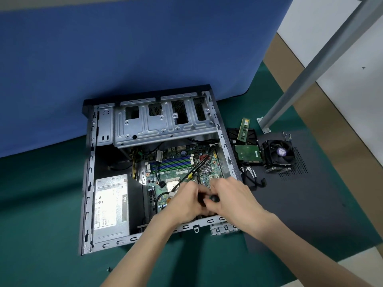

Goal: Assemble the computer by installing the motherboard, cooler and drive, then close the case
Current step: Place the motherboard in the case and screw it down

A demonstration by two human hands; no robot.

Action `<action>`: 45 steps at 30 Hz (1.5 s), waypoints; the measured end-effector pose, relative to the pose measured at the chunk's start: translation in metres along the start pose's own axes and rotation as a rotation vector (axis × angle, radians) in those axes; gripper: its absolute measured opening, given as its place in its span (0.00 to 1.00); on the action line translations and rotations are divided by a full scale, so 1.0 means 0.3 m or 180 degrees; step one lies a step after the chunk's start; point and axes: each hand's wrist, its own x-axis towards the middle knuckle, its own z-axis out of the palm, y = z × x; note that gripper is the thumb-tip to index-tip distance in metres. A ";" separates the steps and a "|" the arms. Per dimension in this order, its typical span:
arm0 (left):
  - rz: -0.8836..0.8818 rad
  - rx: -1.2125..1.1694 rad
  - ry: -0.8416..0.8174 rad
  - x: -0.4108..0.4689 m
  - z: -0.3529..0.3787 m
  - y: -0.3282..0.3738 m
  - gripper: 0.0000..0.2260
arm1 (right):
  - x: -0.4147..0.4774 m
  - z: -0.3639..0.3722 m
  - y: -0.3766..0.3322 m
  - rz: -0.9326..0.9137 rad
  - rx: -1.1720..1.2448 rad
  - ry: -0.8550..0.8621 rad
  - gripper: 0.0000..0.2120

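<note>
Green motherboard (182,172) under left grip (186,203), right grip (231,195); both hold black handle (214,198).

drive cage (165,125) overhangs motherboard (178,171), cables (196,168) cross it

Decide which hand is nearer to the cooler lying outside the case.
Right. Both hands grip a black screwdriver handle inside the case; the right hand is below-left of the cooler, the left hand beside it, farther left.
</note>
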 end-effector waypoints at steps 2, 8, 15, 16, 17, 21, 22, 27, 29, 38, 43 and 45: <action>0.0001 -0.0015 -0.0005 -0.001 0.001 0.003 0.11 | 0.005 0.008 -0.004 0.0126 -0.0042 0.0059 0.18; -0.0003 -0.0081 0.0016 0.001 -0.010 -0.003 0.10 | 0.010 0.001 0.021 0.0011 0.0135 0.0038 0.14; -0.0005 -0.0173 0.0028 0.003 -0.006 -0.012 0.09 | 0.029 -0.002 0.018 0.0168 0.0060 0.0093 0.17; -0.0023 -0.0207 0.0036 0.005 -0.008 -0.016 0.09 | 0.030 -0.002 0.024 0.0115 0.0176 0.0028 0.16; -0.0038 -0.0205 0.0030 0.004 -0.008 -0.015 0.10 | 0.026 0.001 0.025 0.0087 0.0292 -0.0026 0.16; 0.0065 -0.0033 0.0000 0.003 0.003 -0.009 0.09 | 0.027 0.013 0.003 0.0120 -0.0011 0.0102 0.21; 0.0067 -0.0017 0.0047 0.004 0.003 -0.011 0.09 | 0.028 0.008 0.001 0.0088 -0.0108 0.0156 0.20; -0.0009 -0.0229 0.0041 0.008 -0.005 -0.017 0.10 | 0.022 0.014 0.009 -0.0069 0.0223 -0.0020 0.17; 0.0062 -0.0184 0.0008 0.010 0.000 -0.016 0.09 | 0.030 0.012 0.000 0.0034 -0.0054 0.0116 0.19; 0.0087 -0.0255 -0.0067 0.006 -0.003 -0.012 0.08 | 0.029 0.002 0.008 0.0056 -0.0139 0.0120 0.21; -0.0102 -0.0188 0.0048 0.008 -0.012 -0.017 0.12 | 0.023 0.002 0.022 0.0046 0.0160 -0.0126 0.19; -0.0023 -0.0146 -0.0053 0.009 -0.007 -0.014 0.11 | 0.025 0.004 0.015 0.0112 0.0042 -0.0112 0.20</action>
